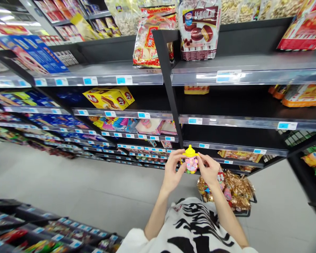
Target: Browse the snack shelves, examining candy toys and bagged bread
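Observation:
Between my two hands, in front of my chest, is a small toy baby bottle (191, 163) with a yellow nipple-shaped cap and side handles. Its pink body carries a printed figure, and colourful bits show at the bottom. My left hand (174, 169) grips its left side by the handle, thumb and fingers closed. On the other side my right hand (208, 169) pinches the right handle. The bottle stands upright. Below my right forearm is a black basket (243, 213) heaped with gold-wrapped packages (239, 188).
Dark shelves (242, 68) with price tags rise ahead. They hold a brown-and-white snack bag (200, 31), yellow boxes (109, 97) and pink boxes (149, 125). Another shelf unit (42, 226) stands at lower left, and grey floor (94, 186) lies between.

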### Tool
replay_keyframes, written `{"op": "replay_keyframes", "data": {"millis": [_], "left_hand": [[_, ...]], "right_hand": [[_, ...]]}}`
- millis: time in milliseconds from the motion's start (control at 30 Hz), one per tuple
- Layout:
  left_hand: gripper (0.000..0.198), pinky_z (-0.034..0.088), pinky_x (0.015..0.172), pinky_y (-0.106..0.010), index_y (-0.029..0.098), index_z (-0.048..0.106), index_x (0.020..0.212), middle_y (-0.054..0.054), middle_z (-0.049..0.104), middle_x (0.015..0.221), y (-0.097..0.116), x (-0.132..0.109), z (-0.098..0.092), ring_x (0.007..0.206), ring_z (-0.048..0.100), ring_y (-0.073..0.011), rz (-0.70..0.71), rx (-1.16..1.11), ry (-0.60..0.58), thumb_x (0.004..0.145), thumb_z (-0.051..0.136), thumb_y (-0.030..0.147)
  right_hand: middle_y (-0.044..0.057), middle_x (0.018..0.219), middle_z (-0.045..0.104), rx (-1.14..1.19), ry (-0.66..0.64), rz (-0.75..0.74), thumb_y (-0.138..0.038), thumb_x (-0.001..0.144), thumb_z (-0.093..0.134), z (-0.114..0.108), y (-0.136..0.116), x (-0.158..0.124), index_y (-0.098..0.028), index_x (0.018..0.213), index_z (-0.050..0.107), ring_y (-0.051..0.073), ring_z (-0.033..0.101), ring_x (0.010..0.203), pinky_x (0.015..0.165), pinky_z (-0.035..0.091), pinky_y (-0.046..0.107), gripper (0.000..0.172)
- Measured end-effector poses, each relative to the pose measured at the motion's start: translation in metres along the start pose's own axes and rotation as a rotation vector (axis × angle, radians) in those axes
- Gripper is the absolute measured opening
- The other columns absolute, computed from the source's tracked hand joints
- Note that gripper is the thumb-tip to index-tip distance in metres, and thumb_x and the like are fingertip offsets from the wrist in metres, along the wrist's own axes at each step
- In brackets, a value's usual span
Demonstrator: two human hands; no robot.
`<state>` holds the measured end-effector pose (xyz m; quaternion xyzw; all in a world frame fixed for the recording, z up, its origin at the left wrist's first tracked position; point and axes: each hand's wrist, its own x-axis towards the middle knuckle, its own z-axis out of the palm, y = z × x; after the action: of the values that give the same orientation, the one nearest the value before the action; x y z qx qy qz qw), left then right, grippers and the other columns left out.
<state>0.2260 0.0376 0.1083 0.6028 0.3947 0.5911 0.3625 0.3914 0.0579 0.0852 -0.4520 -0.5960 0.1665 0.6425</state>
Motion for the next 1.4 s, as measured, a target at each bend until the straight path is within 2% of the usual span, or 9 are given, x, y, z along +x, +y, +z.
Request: {"op": "replay_keyframes", "data": {"millis": [100,300,600,667,767,900,1033,1233,1400], "left_hand": [[0.031,0.055,0.105,-0.046,0.024,0.073,0.113,-0.014,0.057,0.142,0.006,-0.002,0.006,0.136,0.055,-0.0316,0.031,-0.010,-0.049,0.101,0.058,0.048],[0.014,0.058,0.101,-0.040,0.024,0.072,0.106,-0.012,0.060,0.131,0.004,-0.003,0.018,0.132,0.058,-0.0283,-0.050,-0.031,0.054,0.094,0.073,0.032],[0.017,0.058,0.102,-0.041,0.022,0.068,0.108,-0.013,0.058,0.135,-0.003,-0.005,0.022,0.131,0.059,-0.0274,-0.049,0.090,0.109,0.096,0.070,0.035],[0.026,0.058,0.102,-0.042,0.024,0.066,0.115,-0.014,0.052,0.144,-0.007,-0.008,0.023,0.137,0.055,-0.0292,-0.010,0.174,0.125,0.093,0.074,0.037],[0.060,0.057,0.105,-0.049,0.028,0.058,0.132,-0.016,0.041,0.155,-0.018,-0.015,0.023,0.146,0.046,-0.0349,0.065,0.301,0.045,0.081,0.087,0.040],[0.082,0.046,0.115,-0.060,0.030,0.044,0.151,-0.018,0.047,0.152,-0.034,-0.023,0.023,0.145,0.047,-0.0362,0.234,0.542,0.068,0.081,0.088,0.033],[0.080,0.048,0.113,-0.055,0.027,0.042,0.153,-0.017,0.056,0.143,-0.045,-0.022,0.029,0.137,0.055,-0.0336,0.292,0.584,0.102,0.085,0.084,0.029],[0.063,0.050,0.109,-0.049,0.021,0.052,0.142,-0.015,0.060,0.135,-0.059,-0.025,0.043,0.128,0.060,-0.0310,0.153,0.537,0.214,0.085,0.077,0.022],[0.053,0.050,0.108,-0.048,0.021,0.063,0.130,-0.013,0.065,0.126,-0.065,-0.031,0.043,0.126,0.061,-0.0316,0.060,0.505,0.293,0.081,0.080,0.026]], "right_hand": [[0.002,0.067,0.073,-0.030,0.046,0.000,-0.030,0.095,0.068,0.000,-0.002,-0.001,-0.019,0.100,0.082,0.012,0.061,0.051,0.053,0.056,0.026,0.019],[0.002,0.067,0.074,-0.018,0.050,0.023,-0.030,0.094,0.069,-0.004,0.002,-0.002,-0.019,0.098,0.082,0.012,0.062,0.051,0.052,0.055,0.025,0.018],[0.004,0.071,0.076,0.012,0.040,0.123,-0.035,0.093,0.070,-0.001,0.008,-0.004,-0.018,0.099,0.081,0.014,0.066,0.054,0.055,0.059,0.027,0.022],[0.005,0.073,0.077,0.034,0.057,0.171,-0.037,0.093,0.071,0.002,0.011,-0.005,-0.017,0.100,0.081,0.015,0.068,0.055,0.056,0.061,0.028,0.023],[0.006,0.076,0.078,0.074,0.080,0.244,-0.039,0.093,0.072,0.004,0.014,-0.006,-0.017,0.101,0.080,0.016,0.071,0.058,0.058,0.063,0.029,0.025],[0.004,0.074,0.077,0.052,0.097,0.221,-0.037,0.092,0.073,0.003,0.013,-0.005,-0.017,0.101,0.080,0.015,0.069,0.058,0.059,0.063,0.028,0.023],[0.003,0.072,0.075,0.053,0.103,0.195,-0.035,0.092,0.073,0.001,0.006,-0.004,-0.017,0.099,0.079,0.014,0.068,0.058,0.059,0.062,0.026,0.020],[0.000,0.066,0.071,0.050,0.058,0.192,-0.033,0.090,0.073,0.007,-0.002,-0.008,-0.018,0.096,0.078,0.012,0.064,0.054,0.056,0.060,0.024,0.018],[0.000,0.068,0.071,0.102,-0.013,0.261,-0.033,0.088,0.075,0.009,0.000,-0.010,-0.017,0.098,0.078,0.013,0.067,0.057,0.059,0.061,0.025,0.019]]}}
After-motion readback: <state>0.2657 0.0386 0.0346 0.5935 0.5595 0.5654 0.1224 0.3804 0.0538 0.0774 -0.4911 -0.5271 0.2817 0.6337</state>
